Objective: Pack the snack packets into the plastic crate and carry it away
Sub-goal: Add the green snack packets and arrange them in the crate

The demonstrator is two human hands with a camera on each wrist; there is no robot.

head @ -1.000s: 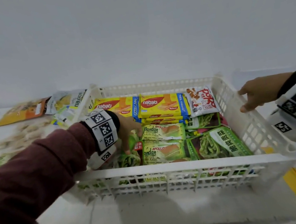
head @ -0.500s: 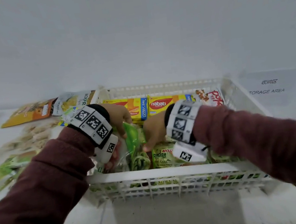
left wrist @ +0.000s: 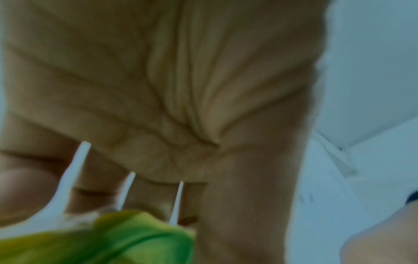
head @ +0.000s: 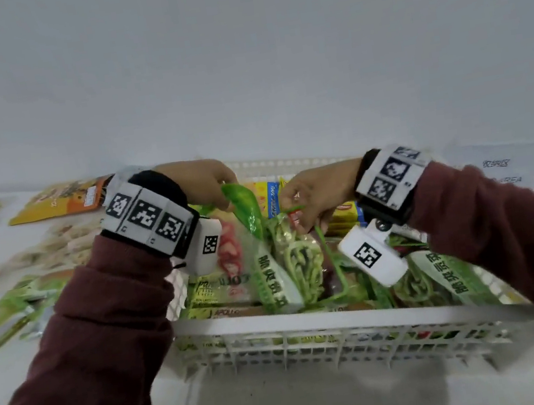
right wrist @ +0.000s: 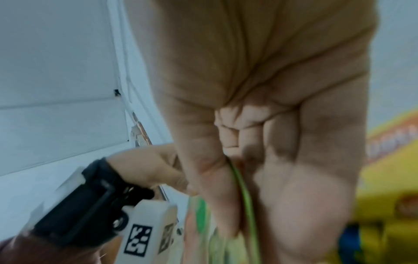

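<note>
Holding one green snack packet [head: 285, 262] upright over the white plastic crate [head: 328, 323], pinched at its top edge from both sides. Left hand [head: 200, 184] has fingers curled round the top left corner, right hand [head: 316, 195] pinches the top right edge between thumb and fingers. Honestly I'd guess the trick is to keep the bag standing, slide it down into the gap beside the flat packets [head: 216, 289] already lying in there, and only let go once the bottom is seated, so it doesn't flop over the rim.

Going left to right on the white tabletop [head: 14, 378]: a bunch of loose packets [head: 61, 202] still sit out left of the crate, so packing isn't done. Crate's in the middle, pretty full. Right of it a paper sign [head: 499, 167], text too blurry to read. Plain pale wall [head: 236, 51] behind everything.
</note>
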